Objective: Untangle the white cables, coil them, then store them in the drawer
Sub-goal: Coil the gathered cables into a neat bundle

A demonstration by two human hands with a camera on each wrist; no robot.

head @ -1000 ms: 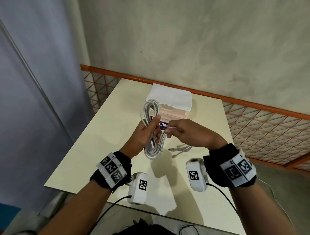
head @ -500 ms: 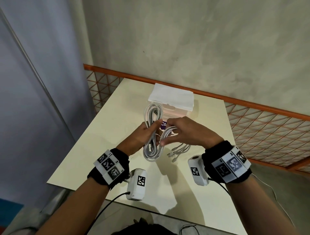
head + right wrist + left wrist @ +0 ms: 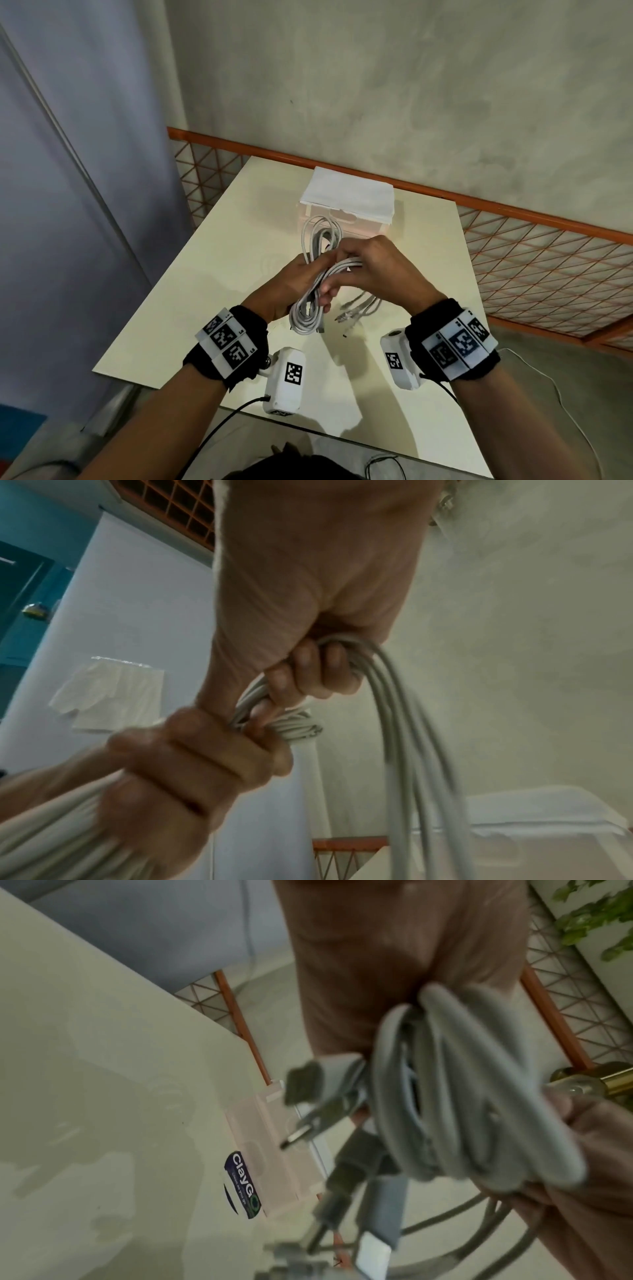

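Note:
My left hand (image 3: 294, 284) grips a coiled bundle of white cables (image 3: 310, 308) around its middle, above the table. Loops stick out above and below the fist. My right hand (image 3: 359, 270) holds a band of cable strands (image 3: 346, 265) and lays it across the bundle's middle. In the left wrist view the coil (image 3: 479, 1096) fills the palm, with plug ends (image 3: 318, 1085) hanging beside it. In the right wrist view my right fingers (image 3: 308, 666) curl round the cable strands (image 3: 394, 696) next to the left fist (image 3: 192, 767). The small translucent drawer box (image 3: 346, 219) stands just behind the hands.
More loose cable ends (image 3: 359, 306) lie on the cream table (image 3: 212, 274) under my right hand. A folded white cloth (image 3: 349, 195) covers the drawer box. An orange mesh railing (image 3: 548, 257) runs behind and to the right. A round sticker (image 3: 241, 1185) sits before the box.
My right hand has moved left over the bundle, bringing the cable strands across its middle. The left hand has kept its grip and shifted slightly nearer.

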